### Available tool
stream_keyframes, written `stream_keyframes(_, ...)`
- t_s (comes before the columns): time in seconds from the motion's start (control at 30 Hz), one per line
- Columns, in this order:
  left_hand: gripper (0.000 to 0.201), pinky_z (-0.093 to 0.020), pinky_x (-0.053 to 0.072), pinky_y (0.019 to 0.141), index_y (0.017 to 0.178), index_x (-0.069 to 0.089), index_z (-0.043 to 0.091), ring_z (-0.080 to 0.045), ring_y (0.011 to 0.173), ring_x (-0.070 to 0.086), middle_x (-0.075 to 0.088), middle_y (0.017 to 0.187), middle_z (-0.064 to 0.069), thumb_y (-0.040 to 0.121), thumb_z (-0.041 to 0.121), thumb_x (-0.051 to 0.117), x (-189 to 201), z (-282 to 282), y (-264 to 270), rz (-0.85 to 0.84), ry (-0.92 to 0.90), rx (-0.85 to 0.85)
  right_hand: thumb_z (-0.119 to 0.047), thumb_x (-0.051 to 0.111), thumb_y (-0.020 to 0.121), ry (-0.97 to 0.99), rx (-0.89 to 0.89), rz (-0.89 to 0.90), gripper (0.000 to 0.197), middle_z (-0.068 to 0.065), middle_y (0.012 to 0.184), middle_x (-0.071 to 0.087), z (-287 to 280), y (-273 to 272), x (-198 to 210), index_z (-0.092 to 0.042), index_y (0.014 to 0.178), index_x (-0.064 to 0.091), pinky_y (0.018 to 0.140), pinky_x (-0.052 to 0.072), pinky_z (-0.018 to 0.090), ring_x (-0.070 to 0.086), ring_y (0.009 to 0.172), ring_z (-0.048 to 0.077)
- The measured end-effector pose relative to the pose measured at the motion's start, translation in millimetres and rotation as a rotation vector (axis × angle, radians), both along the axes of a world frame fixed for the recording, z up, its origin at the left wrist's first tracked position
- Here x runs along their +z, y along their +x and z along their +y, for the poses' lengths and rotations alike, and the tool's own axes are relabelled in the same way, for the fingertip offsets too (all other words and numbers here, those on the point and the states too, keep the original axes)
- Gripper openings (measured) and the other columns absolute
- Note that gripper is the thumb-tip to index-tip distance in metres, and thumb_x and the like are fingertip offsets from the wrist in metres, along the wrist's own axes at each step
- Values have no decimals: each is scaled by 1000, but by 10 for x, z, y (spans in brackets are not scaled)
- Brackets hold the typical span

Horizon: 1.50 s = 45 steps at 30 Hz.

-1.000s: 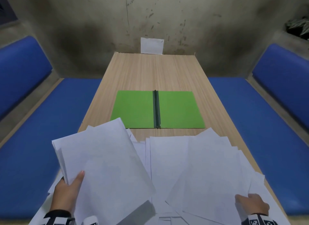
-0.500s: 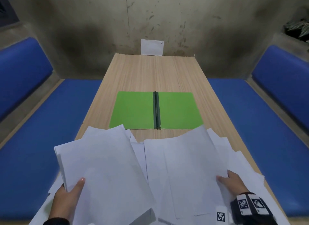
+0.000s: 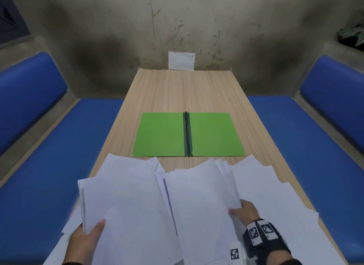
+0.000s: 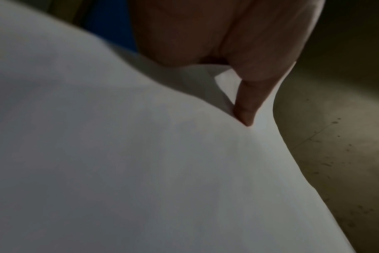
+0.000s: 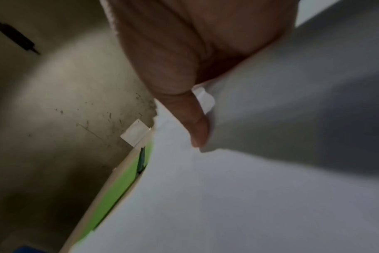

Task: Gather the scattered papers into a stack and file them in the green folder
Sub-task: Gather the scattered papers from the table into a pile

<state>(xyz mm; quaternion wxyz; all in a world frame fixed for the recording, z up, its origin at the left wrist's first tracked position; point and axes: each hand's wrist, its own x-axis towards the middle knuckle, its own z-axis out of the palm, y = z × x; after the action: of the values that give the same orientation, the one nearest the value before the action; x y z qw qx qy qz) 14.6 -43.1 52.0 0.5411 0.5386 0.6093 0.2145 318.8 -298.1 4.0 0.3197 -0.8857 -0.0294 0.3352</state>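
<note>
The flat, open green card folder (image 3: pixel 212 134) at frame centre holds nothing; left hand (image 3: pixel 84 243) and right hand (image 3: pixel 247 210) each pinch white paper sheets (image 3: pixel 126 205) below.

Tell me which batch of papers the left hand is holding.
The left hand holds the left batch, thumb on top; the right hand grips the middle batch.

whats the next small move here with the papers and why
Probably swing the right hand's sheets left onto the bundle the left hand grips. Both hands hold separate batches, more papers lie loose, and the green folder lies open, with no papers on it.
</note>
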Motion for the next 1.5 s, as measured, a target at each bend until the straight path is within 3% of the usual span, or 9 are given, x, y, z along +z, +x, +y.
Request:
stream_keyframes(0.37, 22, -39, 50, 78, 99, 64, 3, -31, 81, 63, 67, 88, -13, 80, 15, 65, -328, 818, 168, 174, 152, -232, -2, 47, 89, -60, -79, -39, 36, 18, 104, 54, -681, 373, 146, 8, 124, 50, 79, 34, 30, 48, 92, 28)
stream_keyframes(0.6, 39, -37, 36, 103, 110, 65, -2, -35, 124, 44, 34, 144, -17, 76, 18, 69, -387, 1299, 383, 576, 271, -395, -13, 48, 92, -222, 16, 16, 41, 21, 133, 51, -766, 270, -202, 1, 131, 46, 87, 36, 30, 48, 121, 33)
stream_keyframes(0.73, 40, -39, 50, 84, 99, 68, 5, -33, 86, 55, 53, 117, -21, 68, 31, 64, -576, 1384, 352, 712, 179, -509, -14, 47, 92, -228, 16, 3, 40, 21, 132, 52, -767, 268, -230, 0, 130, 46, 84, 35, 29, 49, 119, 32)
stream_keyframes(0.83, 38, -32, 45, 84, 107, 66, 7, -32, 95, 51, 47, 122, -15, 76, 29, 61, -523, 1256, 369, 805, 240, -520, -14, 48, 92, -224, 17, -18, 40, 21, 130, 54, -771, 264, -242, -1, 129, 48, 87, 37, 32, 52, 111, 30)
stream_keyframes(1.03, 34, -39, 43, 88, 116, 60, -5, -41, 107, 57, 61, 116, -29, 85, 8, 60, -161, 1130, 429, 565, 413, -492, -12, 50, 90, -214, 0, -40, 37, 22, 127, 56, -774, 238, -251, 0, 125, 51, 90, 39, 34, 53, 115, 34)
stream_keyframes(1.23, 85, -34, 39, 89, 143, 16, 43, -23, 112, 54, 54, 121, 4, 83, 10, 65, 797, 986, 468, 318, 500, -666, -12, 47, 93, -193, -1, -33, 37, 22, 128, 55, -782, 208, -243, 1, 127, 49, 86, 36, 32, 51, 117, 34)
stream_keyframes(1.33, 59, -22, 47, 72, 104, 56, 62, -9, 89, 67, 73, 99, 14, 81, 9, 66, 1260, 858, 495, 227, 457, -810, -14, 45, 93, -188, -10, -26, 37, 21, 128, 55, -776, 194, -230, -1, 127, 49, 93, 38, 34, 52, 116, 34)
stream_keyframes(1.4, 30, -19, 50, 59, 82, 71, 41, -3, 66, 69, 75, 76, 11, 81, 11, 67, 1466, 806, 515, 227, 374, -906, -14, 45, 93, -189, -12, -31, 37, 22, 127, 55, -776, 188, -222, 0, 127, 49, 94, 38, 35, 52, 116, 35)
stream_keyframes(1.5, 11, -28, 56, 71, 84, 72, 27, -13, 74, 73, 77, 82, 3, 80, 18, 69, 1606, 815, 599, 294, 243, -1102, -14, 45, 93, -181, -7, -29, 36, 22, 128, 55, -776, 177, -213, 0, 127, 48, 91, 38, 35, 53, 107, 32)
